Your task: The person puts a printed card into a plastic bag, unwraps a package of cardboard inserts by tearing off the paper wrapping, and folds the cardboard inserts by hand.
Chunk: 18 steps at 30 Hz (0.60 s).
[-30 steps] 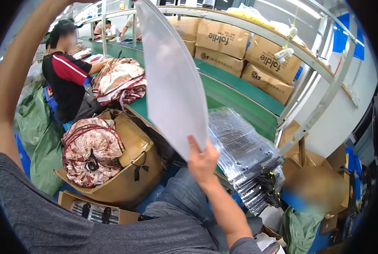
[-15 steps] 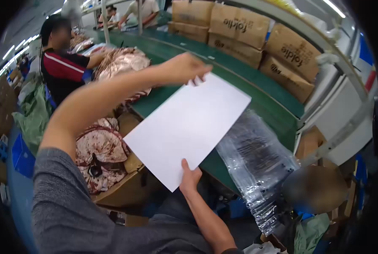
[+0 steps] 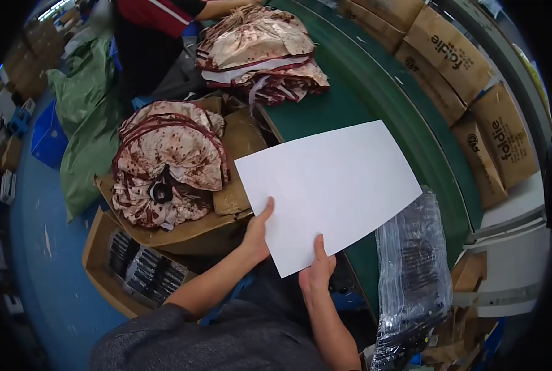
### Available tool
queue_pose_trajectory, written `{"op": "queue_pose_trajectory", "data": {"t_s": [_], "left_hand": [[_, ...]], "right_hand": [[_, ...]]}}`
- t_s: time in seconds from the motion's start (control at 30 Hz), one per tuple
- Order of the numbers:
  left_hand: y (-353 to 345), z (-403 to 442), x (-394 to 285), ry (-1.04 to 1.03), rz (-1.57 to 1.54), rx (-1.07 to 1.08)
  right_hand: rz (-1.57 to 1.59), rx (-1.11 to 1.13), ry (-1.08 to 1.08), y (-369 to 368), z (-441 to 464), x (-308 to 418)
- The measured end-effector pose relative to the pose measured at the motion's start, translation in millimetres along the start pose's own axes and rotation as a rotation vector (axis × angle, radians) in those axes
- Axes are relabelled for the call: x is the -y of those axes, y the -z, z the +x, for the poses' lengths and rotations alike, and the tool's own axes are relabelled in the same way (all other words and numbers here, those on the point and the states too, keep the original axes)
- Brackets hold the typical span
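Note:
A blank white sheet (image 3: pixel 332 191), slightly bowed, is held out in front of me over the edge of the green table. My left hand (image 3: pixel 258 236) grips its left edge, thumb on top and fingers hidden underneath. Gripping the near edge is my right hand (image 3: pixel 318 271), also with the thumb above. Right of the sheet, a stack of clear plastic bags (image 3: pixel 412 266) lies on the table and hangs over its front edge. Left of my hands, bundled fabric (image 3: pixel 171 154) in cream with dark red blotches and trim fills an open cardboard box (image 3: pixel 236 195).
More blotched fabric (image 3: pixel 257 52) is piled on the green table (image 3: pixel 344 111), beside a person in a black and red shirt (image 3: pixel 158 18). Cardboard cartons (image 3: pixel 449 49) line the far side. A lower box (image 3: pixel 99 253) holds black packaged items. Green sacking (image 3: pixel 90 123) and a blue bin (image 3: pixel 47 136) are at left.
My left hand has come down from the sheet's far corner to its left edge. The sheet has turned and lies flatter. My view has shifted down and left.

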State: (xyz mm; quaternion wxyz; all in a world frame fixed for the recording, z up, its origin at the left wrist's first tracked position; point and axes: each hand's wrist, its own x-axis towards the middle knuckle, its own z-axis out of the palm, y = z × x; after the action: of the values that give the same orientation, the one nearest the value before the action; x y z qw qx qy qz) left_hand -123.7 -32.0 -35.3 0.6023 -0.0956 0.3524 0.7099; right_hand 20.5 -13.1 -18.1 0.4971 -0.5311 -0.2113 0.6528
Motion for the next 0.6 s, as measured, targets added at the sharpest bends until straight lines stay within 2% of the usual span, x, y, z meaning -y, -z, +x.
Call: {"op": "queue_pose_trajectory", "data": {"t_s": [0.13,0.3,0.6], "left_hand": [[-17.1,-1.1,0.2,-0.066,0.251,-0.126],[-18.4,9.3,5.4,-0.172,0.348,-0.237],[-37.5,2.4,3.8,-0.137,0.432,-0.329]], "right_hand": [[0.018,-0.047,-0.032,-9.6,-2.1,6.3],[0.062,-0.128,-0.089,-25.8,-4.4,8.2],[0.029,-0.174,-0.089,-26.5,0.9,7.3]]}}
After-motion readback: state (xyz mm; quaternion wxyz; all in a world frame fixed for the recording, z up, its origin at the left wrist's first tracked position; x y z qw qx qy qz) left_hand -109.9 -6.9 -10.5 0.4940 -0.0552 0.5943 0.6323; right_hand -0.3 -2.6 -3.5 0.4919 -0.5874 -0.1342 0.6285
